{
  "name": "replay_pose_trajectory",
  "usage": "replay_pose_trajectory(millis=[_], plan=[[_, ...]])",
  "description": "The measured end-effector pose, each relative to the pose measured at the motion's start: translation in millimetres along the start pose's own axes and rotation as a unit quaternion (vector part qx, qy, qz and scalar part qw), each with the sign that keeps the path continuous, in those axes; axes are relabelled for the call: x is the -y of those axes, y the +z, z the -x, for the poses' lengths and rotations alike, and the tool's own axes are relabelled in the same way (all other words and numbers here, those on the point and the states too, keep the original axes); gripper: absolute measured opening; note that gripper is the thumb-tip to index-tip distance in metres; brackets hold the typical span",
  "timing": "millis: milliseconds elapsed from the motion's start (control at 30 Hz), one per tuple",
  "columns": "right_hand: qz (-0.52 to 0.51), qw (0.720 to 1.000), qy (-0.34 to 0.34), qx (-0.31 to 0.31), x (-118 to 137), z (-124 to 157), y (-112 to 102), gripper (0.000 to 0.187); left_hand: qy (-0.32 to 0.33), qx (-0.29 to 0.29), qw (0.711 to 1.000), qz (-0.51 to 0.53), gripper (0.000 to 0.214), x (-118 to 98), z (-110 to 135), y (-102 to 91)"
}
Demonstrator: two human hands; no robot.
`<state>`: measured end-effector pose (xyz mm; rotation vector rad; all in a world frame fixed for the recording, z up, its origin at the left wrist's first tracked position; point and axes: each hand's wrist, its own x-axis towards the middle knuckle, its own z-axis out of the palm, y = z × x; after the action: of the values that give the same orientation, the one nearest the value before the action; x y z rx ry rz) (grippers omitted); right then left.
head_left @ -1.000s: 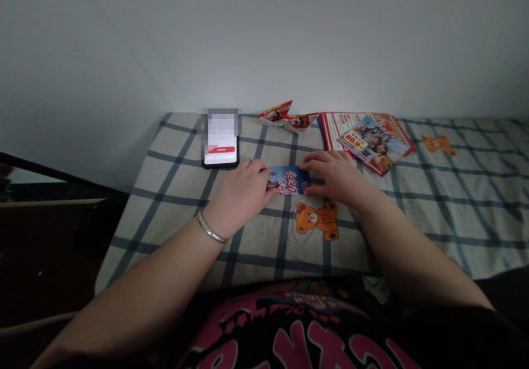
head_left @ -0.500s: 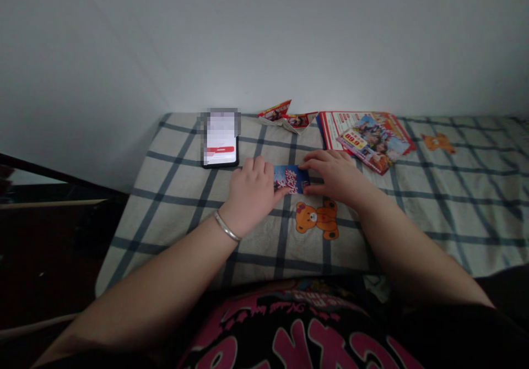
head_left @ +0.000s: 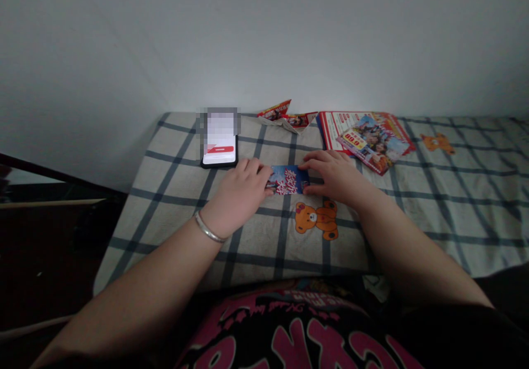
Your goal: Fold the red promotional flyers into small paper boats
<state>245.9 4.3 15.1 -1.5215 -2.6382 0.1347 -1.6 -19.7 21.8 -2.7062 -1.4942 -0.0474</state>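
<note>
Blue card [head_left: 291, 179] (white Chinese characters [head_left: 291, 176])

Two hands [head_left: 242, 195], one card [head_left: 291, 179], one phone [head_left: 221, 155], one bracelet [head_left: 207, 230], one folded paper [head_left: 300, 123], two printed bears [head_left: 316, 220], two leaflets [head_left: 367, 148], maybe more.

**Small blue printed paper [head_left: 291, 180] lies flat, face side up**

It is a rectangle with its longer sides running from 9 to 3 o'clock, resting on checked cloth [head_left: 256, 242]. The ground pales to light blue towards 9 o'clock and deepens to strong blue towards 3 o'clock. Big white characters with red edging fill the middle, and a small pictured scene shows at the 9 o'clock end, partly hidden by the left hand [head_left: 244, 191]. The right hand [head_left: 336, 175] has its fingertips at the two corners nearest 2 and 4 o'clock. A printed bear [head_left: 317, 220] on the cloth lies just beside it, at 5 o'clock.
</note>
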Motion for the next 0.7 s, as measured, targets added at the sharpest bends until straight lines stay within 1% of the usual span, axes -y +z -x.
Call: replay_pose_trajectory(millis=[133,300,533,633,700], plan=[[-0.010,1.000,-0.003,0.002,-1.8,-0.5,0.9,0.047,0.024,0.012,0.999,0.031,0.035,8.9,0.1,0.9],[-0.013,1.000,-0.007,0.003,-3.8,-0.2,2.4,0.048,0.027,0.021,0.998,0.060,0.033,15.0,-0.2,-0.2],[-0.016,1.000,-0.007,0.001,-3.0,0.4,2.2,0.050,0.035,0.012,0.996,0.084,0.032,20.5,-1.3,5.6],[-0.018,1.000,-0.012,-0.006,-4.5,0.7,3.3,0.050,0.053,0.003,0.995,0.084,0.030,26.6,-1.6,10.9],[-0.021,1.000,-0.018,-0.011,-6.6,0.7,4.7,0.049,0.074,-0.009,0.994,0.077,0.032,29.0,-1.7,13.5]])
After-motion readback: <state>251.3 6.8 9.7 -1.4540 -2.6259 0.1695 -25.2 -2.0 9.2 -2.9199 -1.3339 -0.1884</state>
